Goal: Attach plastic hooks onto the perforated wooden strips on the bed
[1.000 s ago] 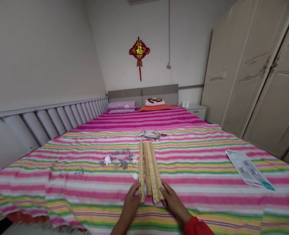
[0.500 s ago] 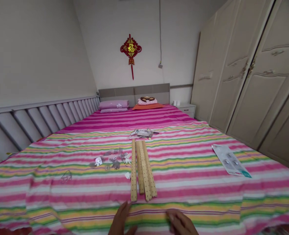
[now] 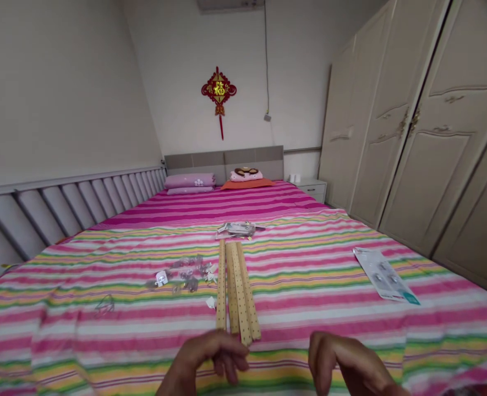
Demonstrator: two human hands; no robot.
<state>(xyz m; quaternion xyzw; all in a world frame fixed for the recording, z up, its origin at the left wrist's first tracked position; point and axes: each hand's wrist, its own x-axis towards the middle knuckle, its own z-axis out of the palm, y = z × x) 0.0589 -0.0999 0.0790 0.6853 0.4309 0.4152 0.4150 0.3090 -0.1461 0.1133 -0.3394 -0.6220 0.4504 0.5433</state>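
Note:
Several long, pale wooden strips with rows of small dark holes (image 3: pixel 242 308) lie side by side on the striped bedspread (image 3: pixel 309 308). My left hand (image 3: pixel 208 355) hovers at their near ends with its fingers loosely bent and nothing in them; it covers the tip of the leftmost strip. To the right, over the bedspread, is my right hand (image 3: pixel 346 360), its fingers curved downward and apart, also without anything in it. Left of the strips are scattered small clear plastic packets (image 3: pixel 191 272), their contents too small to make out.
Past the strips' far ends lies a clear plastic package (image 3: pixel 239 228). A blister pack (image 3: pixel 386 278) rests at the right. A looped clear item (image 3: pixel 105 304) is at the left. Folded pillows (image 3: pixel 190 180) sit by the headboard; a slatted rail (image 3: pixel 82 203) and a wardrobe (image 3: pixel 425 154) flank the bed.
Both hands have come up higher in view. My right hand has shifted to the right, away from the left, and the view has tilted slightly upward. The strips appear unmoved on the bed.

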